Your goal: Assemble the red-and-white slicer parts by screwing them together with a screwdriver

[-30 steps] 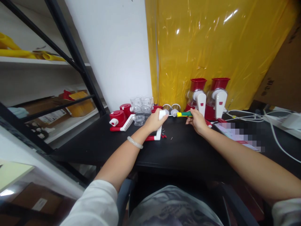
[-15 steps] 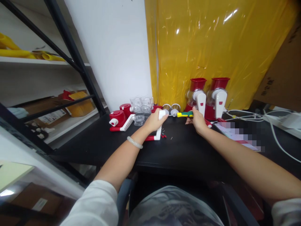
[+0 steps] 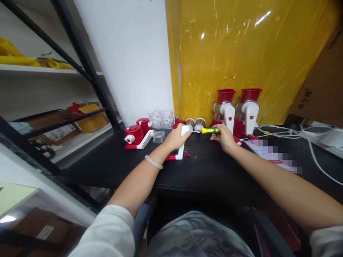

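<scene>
White plastic crank (image 3: 180,150): upper end in the left hand (image 3: 175,138), fingers wrapped around it, arm of the crank slanting down toward the table (image 3: 209,182), red grip at its lower end pointing left. Right hand (image 3: 225,137) curled on the green and yellow handle of a screwdriver (image 3: 210,130), held roughly level, shaft aimed left at the crank's upper end. Tip hidden at the left thumb; cannot tell whether it sits in a screw head.

Step in hand, as judged: driving or backing out a screw at the crank's top; direction of turn not readable. Next move seems to call for a steady left grip, shaft kept in line, light push with each twist. A slip would likely run toward the left thumb.

On the table near the crank: a small red piece (image 3: 187,155) and some loose screws (image 3: 185,150), too small to count. Behind the shaft, two drums (image 3: 199,124). Beyond the right hand, two upright red-and-white machines (image 3: 225,114). Left of the left hand, clear parts (image 3: 161,117) and red bases (image 3: 134,135).
</scene>
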### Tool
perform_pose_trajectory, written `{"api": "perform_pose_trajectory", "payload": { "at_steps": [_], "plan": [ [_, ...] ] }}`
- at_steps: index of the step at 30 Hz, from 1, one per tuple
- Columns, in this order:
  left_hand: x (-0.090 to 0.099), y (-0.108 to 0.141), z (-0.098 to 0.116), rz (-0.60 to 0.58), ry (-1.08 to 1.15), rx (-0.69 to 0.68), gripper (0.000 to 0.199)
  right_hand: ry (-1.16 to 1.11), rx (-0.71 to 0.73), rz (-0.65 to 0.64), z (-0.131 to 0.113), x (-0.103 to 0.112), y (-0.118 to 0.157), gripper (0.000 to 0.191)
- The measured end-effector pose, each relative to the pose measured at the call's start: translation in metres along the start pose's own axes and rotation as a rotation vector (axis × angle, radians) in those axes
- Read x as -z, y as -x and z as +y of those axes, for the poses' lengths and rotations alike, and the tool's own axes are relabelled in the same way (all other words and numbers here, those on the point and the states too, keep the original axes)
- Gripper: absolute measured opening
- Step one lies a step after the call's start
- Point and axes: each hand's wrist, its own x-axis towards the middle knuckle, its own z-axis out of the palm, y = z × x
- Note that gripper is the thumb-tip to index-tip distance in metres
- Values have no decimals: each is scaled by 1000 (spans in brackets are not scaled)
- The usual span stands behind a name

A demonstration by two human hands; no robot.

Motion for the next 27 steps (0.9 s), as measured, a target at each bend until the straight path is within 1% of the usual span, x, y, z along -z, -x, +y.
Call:
{"api": "perform_pose_trajectory", "payload": {
  "at_steps": [7, 11, 14, 16, 18, 20, 23, 25, 27],
  "plan": [
    [0, 0, 0, 0, 3, 2, 52, 37, 9, -6, 0, -1, 2, 29],
    [0, 0, 0, -7, 6, 5, 52, 54, 75, -20, 3, 1, 1, 38],
    [0, 0, 1, -8, 7, -1, 52, 132, 135, -22, 6, 4, 0, 45],
    [0, 1, 2, -12, 8, -3, 52, 173, 145, -14, 6, 4, 0, 48],
    [1, 1, 2, -15, 11, -2, 51, 170, 103, 6, 5, 3, 0, 47],
    [1, 0, 2, -16, 13, 1, 51, 114, 19, 16, 3, 2, -1, 43],
    [1, 0, 1, -18, 18, 8, 52, 1, -90, -33, 0, 2, -1, 34],
    [1, 0, 1, -19, 21, 11, 52, -39, -93, -67, 0, 3, -2, 26],
    [1, 0, 0, -17, 24, 12, 53, -53, -67, -71, 0, 4, -1, 21]
  ]
}}
